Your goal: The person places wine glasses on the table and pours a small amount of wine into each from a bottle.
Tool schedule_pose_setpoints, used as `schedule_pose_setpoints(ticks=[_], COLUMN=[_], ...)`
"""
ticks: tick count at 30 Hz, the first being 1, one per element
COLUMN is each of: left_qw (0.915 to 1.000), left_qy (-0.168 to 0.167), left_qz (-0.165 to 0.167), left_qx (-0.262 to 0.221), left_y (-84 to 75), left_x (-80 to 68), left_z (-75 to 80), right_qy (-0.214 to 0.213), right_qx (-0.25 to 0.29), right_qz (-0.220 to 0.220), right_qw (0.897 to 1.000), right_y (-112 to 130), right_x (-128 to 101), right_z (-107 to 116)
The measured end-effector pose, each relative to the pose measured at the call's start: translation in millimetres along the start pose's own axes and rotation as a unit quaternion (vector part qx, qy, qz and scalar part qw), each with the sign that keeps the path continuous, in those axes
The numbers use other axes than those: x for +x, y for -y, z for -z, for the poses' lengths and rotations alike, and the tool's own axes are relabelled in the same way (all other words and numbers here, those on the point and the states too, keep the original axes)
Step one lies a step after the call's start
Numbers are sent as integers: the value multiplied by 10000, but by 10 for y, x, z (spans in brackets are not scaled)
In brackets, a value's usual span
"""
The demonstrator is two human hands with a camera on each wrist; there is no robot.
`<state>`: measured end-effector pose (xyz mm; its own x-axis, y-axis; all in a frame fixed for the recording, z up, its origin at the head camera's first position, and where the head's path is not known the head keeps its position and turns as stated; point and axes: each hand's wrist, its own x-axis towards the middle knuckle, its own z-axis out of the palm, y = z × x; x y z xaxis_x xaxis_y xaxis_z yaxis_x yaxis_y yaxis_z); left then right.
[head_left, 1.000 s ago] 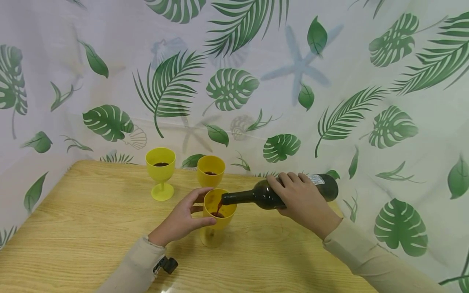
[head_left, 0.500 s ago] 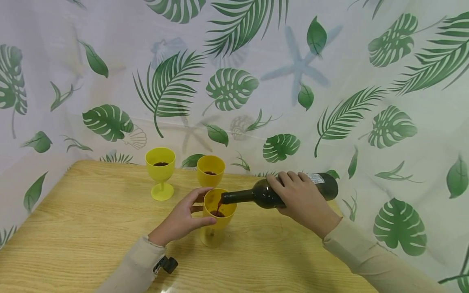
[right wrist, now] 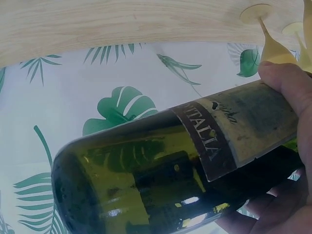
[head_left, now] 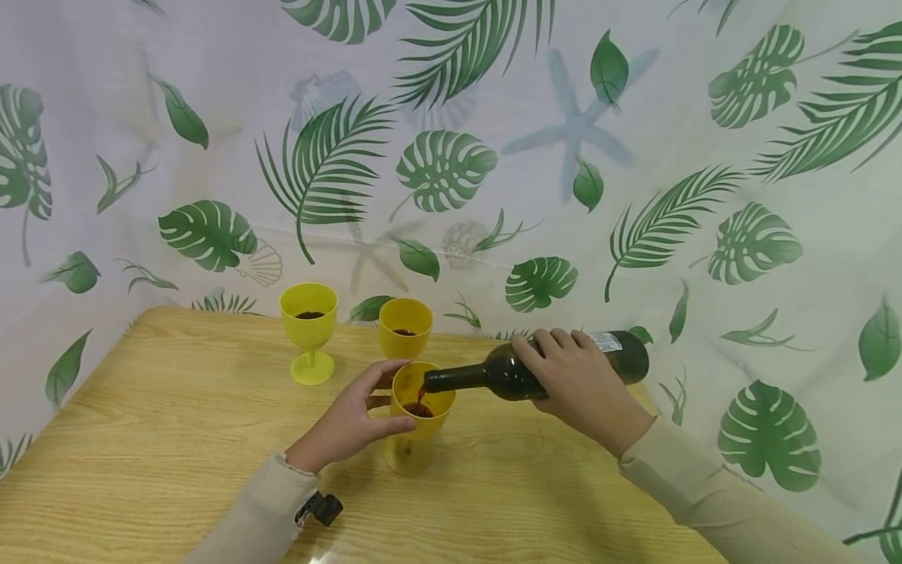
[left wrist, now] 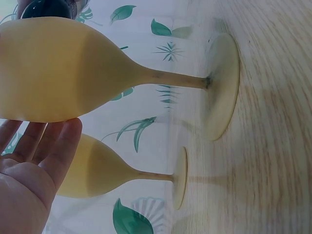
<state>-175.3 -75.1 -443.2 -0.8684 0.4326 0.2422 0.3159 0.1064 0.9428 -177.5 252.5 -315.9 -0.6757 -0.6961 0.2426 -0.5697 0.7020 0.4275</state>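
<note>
While the left hand curled round the bowl of the nearest yellow goblet, steadying it at the table's centre, the right hand clasped a dark green wine bottle lying almost level, its mouth at the rim's 3 o'clock, red wine running in. Pouring well probably meant a gentle tilt and a firm goblet. Two more yellow goblets stood toward 11 o'clock on the wooden table, backed by a leaf-printed curtain.

Two bare hands, long beige sleeves, small black device at left cuff
</note>
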Motion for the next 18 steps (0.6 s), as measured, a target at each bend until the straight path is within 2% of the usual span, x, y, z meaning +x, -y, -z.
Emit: schedule_pose_setpoints(ticks=[18], left_qw=[10000], left_qy=[-11], left_qz=[-67], left_qx=[32], left_y=[17], left_x=[3], left_z=[8], right_qy=[-20], right_qx=[-3], right_qz=[10], right_qw=[10000], right_y=[8], right_x=[15], right_z=[-5])
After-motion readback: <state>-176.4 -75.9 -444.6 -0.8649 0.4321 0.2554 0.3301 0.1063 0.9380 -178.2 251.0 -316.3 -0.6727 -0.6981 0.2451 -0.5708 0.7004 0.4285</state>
